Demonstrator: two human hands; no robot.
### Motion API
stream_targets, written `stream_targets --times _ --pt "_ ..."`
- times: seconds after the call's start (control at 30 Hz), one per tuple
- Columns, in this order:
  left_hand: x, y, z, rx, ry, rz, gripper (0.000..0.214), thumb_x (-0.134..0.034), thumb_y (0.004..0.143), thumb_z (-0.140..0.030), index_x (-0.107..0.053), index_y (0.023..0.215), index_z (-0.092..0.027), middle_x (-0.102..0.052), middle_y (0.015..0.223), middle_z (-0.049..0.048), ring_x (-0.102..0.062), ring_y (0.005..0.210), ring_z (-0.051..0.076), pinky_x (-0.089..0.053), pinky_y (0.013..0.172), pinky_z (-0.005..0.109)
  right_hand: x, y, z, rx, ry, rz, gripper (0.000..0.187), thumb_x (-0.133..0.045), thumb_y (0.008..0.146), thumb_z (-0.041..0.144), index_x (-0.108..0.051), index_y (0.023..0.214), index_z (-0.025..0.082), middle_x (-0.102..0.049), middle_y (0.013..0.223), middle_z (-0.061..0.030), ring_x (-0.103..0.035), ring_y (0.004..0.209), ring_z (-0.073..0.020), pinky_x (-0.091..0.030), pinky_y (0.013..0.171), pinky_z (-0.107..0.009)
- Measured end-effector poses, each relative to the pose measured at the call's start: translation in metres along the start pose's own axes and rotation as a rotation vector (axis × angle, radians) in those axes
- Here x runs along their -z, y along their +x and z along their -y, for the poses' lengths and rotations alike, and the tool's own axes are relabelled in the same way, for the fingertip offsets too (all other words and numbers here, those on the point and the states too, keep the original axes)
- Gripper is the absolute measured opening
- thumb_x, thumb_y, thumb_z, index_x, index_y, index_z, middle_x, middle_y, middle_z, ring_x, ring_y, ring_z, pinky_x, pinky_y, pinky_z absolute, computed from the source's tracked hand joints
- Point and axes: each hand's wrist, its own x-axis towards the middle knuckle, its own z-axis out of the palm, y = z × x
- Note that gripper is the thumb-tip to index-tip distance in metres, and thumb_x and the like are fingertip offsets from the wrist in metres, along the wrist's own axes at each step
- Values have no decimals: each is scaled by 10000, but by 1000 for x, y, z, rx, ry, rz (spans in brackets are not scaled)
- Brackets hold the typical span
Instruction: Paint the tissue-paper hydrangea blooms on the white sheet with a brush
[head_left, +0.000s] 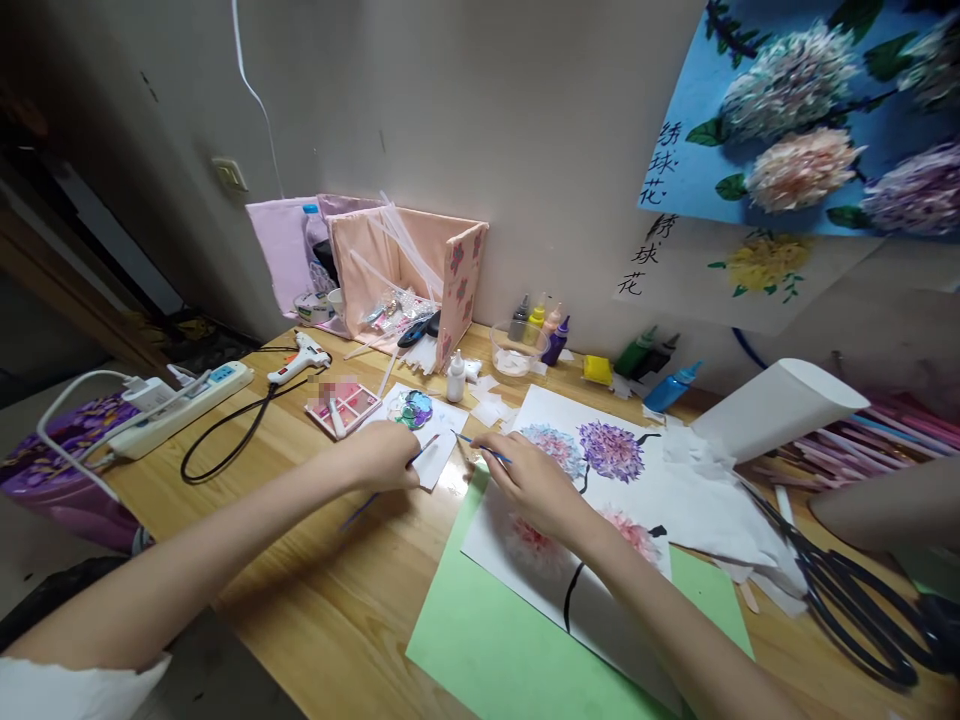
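Note:
My left hand (pixel 390 458) is closed around a paintbrush (pixel 360 511); its blue handle sticks out below the fingers and its tip points up to the right. A small white paper (pixel 433 466) lies beside that hand. In my right hand (pixel 529 480) is a second blue paintbrush (pixel 491 453), pinched by the fingers, its tip pointing left toward the first brush. Under my right arm lies a white sheet (pixel 495 540) with fluffy flowers, among them a purple flower (pixel 611 452), on a green sheet (pixel 487 640). Beyond my left hand is a patch of mixed green and blue paint (pixel 411 409).
A glue gun (pixel 300 358), power strip (pixel 180 410) and pink palette (pixel 352 408) stand left. Behind are a pink fabric-covered box (pixel 461 290), clear bowl (pixel 517 355) and paint bottles (pixel 555 342). Right are tissues (pixel 735 520), black scissors (pixel 847 590) and a white roll (pixel 780 410).

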Motion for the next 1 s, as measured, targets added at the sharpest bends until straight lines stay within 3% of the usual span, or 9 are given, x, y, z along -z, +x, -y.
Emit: stream_targets --times 0.2,0.43,0.57,0.73,1.0 --pt "15 10 13 -4 -22 -26 76 -574 604 -210 -566 533 -185 -642 634 91 -639 739 293 -444 673 340 -1 -1 -1 19 -11 -12 315 -290 953 319 -553 1101 228 -638 979 -65 -561 882 -195 -395 722 -304" --pt "-4 17 7 55 -122 -10 78 -598 565 -213 -549 515 -178 -663 678 115 -643 813 311 -470 701 340 0 -2 0 13 -63 15 324 -264 959 344 -541 1090 240 -624 887 -55 -562 813 -192 -380 664 -283" --pt "-13 15 1 88 -244 16 156 -550 615 -238 -482 484 -187 -591 500 72 -652 667 271 -479 617 318 1 -2 2 18 -74 29 327 -258 960 345 -545 1078 241 -613 846 -51 -556 785 -191 -366 640 -275" --pt "-18 12 5 132 -497 112 175 -477 687 -252 -413 534 -194 -538 426 -5 -596 439 170 -457 449 242 3 -4 2 31 -55 21 329 -264 963 338 -553 1087 242 -624 879 -50 -556 804 -186 -365 647 -270" --pt "-28 12 14 140 -794 340 214 -404 735 -268 -448 551 -168 -588 513 14 -552 420 112 -398 400 187 0 -3 0 34 -61 22 328 -260 962 338 -547 1090 246 -632 891 -51 -558 790 -187 -368 639 -272"
